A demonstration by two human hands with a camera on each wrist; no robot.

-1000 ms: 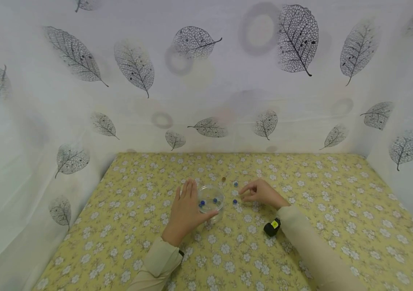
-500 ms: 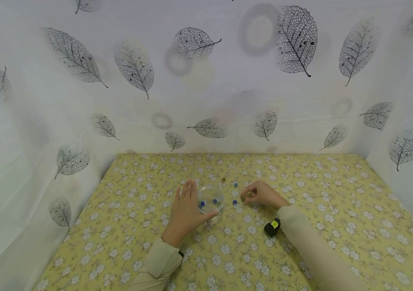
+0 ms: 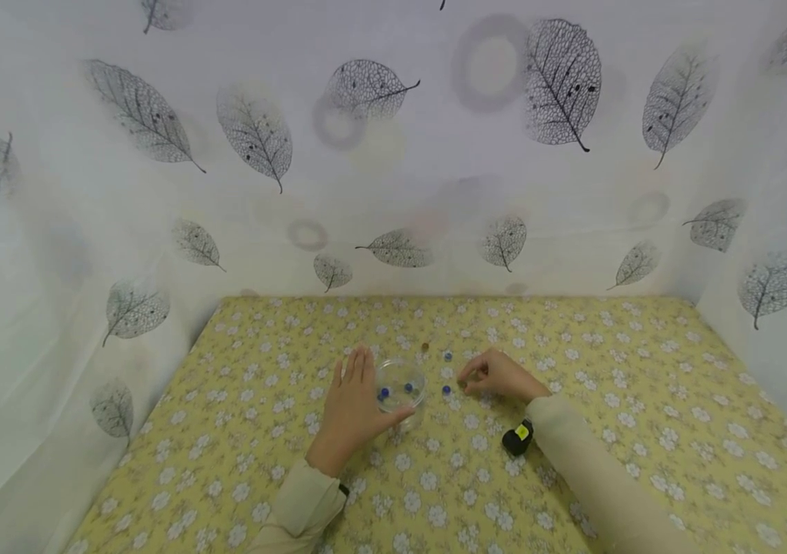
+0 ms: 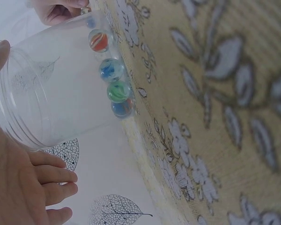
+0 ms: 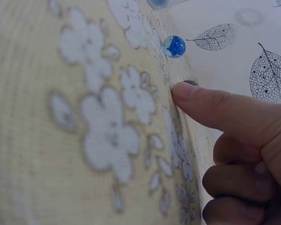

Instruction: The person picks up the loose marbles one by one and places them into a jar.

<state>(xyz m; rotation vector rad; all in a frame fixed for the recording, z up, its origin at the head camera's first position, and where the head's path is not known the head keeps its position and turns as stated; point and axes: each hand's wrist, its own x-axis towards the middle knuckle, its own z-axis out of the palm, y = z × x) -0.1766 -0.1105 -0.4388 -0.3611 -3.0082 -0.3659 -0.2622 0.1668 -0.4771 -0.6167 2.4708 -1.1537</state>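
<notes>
A clear plastic jar (image 3: 421,378) with a threaded rim stands upright on the table, several glass marbles (image 4: 118,91) at its bottom. My left hand (image 3: 351,408) lies along the jar's left and near side, fingers straight and thumb spread across the near side. To the jar's right, my right hand (image 3: 502,375) is low over the cloth. Its thumb and fingertips pinch a small marble (image 5: 191,81), mostly hidden behind the thumb tip; the other fingers are curled. Between jar and right hand lie a blue marble (image 3: 446,390), a paler blue marble (image 3: 448,356) and, farther back, a brown marble (image 3: 425,347).
A yellow floral cloth (image 3: 615,354) covers the table. A white curtain (image 3: 421,169) printed with leaves hangs at the back and sides. A black device (image 3: 516,440) with a yellow label sits at my right wrist.
The fingers of my right hand have drawn together and curled in, and the hand has shifted slightly right. My left hand and the jar keep their places.
</notes>
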